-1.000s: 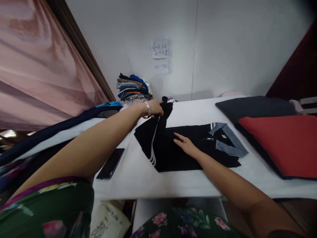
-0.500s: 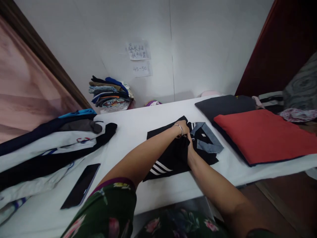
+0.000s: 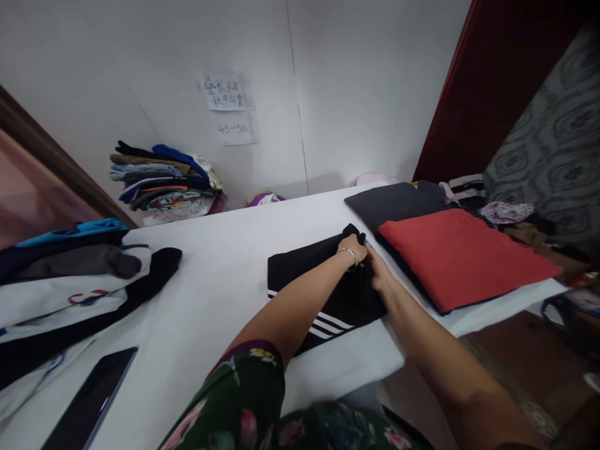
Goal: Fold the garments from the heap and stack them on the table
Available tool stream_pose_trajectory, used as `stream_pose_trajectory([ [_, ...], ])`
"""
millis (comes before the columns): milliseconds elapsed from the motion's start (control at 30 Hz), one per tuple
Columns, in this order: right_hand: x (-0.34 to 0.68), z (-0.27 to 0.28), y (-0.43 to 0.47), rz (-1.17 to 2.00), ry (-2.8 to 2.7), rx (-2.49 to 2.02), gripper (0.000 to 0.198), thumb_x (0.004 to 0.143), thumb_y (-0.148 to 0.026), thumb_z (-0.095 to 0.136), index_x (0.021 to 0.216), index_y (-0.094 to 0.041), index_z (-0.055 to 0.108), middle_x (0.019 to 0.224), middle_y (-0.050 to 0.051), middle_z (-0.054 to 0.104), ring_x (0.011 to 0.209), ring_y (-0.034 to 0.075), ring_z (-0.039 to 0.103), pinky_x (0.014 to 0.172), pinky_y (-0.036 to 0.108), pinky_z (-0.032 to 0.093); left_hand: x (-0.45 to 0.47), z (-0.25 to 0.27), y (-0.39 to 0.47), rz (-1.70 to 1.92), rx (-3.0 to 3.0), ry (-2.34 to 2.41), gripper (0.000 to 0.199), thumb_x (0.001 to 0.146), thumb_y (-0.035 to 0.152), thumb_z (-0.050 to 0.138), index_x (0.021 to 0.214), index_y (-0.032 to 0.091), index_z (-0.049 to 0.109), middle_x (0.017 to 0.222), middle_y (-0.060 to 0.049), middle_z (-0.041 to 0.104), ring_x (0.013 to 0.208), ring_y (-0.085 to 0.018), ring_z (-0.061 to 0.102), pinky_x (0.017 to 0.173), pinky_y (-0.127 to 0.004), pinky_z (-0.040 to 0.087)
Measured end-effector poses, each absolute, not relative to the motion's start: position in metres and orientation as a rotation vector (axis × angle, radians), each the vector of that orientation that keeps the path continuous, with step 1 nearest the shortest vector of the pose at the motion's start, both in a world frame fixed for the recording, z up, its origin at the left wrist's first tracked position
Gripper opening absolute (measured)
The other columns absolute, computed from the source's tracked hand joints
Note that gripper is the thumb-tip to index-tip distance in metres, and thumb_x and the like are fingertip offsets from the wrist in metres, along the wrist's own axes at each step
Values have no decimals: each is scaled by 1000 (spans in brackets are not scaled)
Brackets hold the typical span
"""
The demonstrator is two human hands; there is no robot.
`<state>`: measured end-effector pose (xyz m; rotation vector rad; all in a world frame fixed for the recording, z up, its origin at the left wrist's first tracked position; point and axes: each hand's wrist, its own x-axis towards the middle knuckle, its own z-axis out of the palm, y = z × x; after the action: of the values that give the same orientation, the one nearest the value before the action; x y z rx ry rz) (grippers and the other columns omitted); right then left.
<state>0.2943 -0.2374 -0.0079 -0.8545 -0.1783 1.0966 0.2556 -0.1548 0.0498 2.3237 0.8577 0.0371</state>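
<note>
Head view: likely creasing, from cloth bunched under left hand (image 3: 355, 249), closed on black garment (image 3: 349, 297). Right hand (image 3: 382, 273) against garment's right edge, grip impossible to tell. Garment beneath left hand, on worktop (image 3: 210, 300): folded, rumpled by that hand, white stripes (image 3: 334, 322) nearer than it.

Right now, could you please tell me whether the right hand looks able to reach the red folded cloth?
Probably yes: the right hand is at the right end of the black garment, and the red folded cloth lies close by to its right, with nothing seen standing between them.
</note>
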Motion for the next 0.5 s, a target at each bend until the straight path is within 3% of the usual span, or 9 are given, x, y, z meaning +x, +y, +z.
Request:
stream_pose_trajectory([
  [200,307,-14,-257,1142,-149,-1045,42,90,-49,45,115,-19,61,81,7,74,75,24,71,65,37,61,252,23,-161,15,2007,812,68,83,39,60,141,14,37,123,-15,63,95,-21,67,74,-27,55],
  [300,309,-14,-260,1160,-171,-1099,41,88,-47,51,116,-19,61,83,8,74,75,24,71,66,37,61,231,22,-152,18,1728,661,72,86,31,57,149,21,23,140,-15,51,87,-15,68,72,-28,57],
  [400,314,-13,-262,1104,-249,-1150,39,80,-33,65,117,-23,59,87,5,74,76,22,71,70,35,61,196,22,-136,143,1856,536,66,86,24,56,147,26,31,147,-11,44,93,-14,67,82,-30,57],
  [500,321,-14,-264,1025,-305,-1236,49,73,-20,67,121,-27,57,92,1,74,78,20,70,72,34,60,152,16,-116,289,2287,534,54,85,25,56,138,25,46,150,-7,40,115,-17,58,102,-32,46],
])
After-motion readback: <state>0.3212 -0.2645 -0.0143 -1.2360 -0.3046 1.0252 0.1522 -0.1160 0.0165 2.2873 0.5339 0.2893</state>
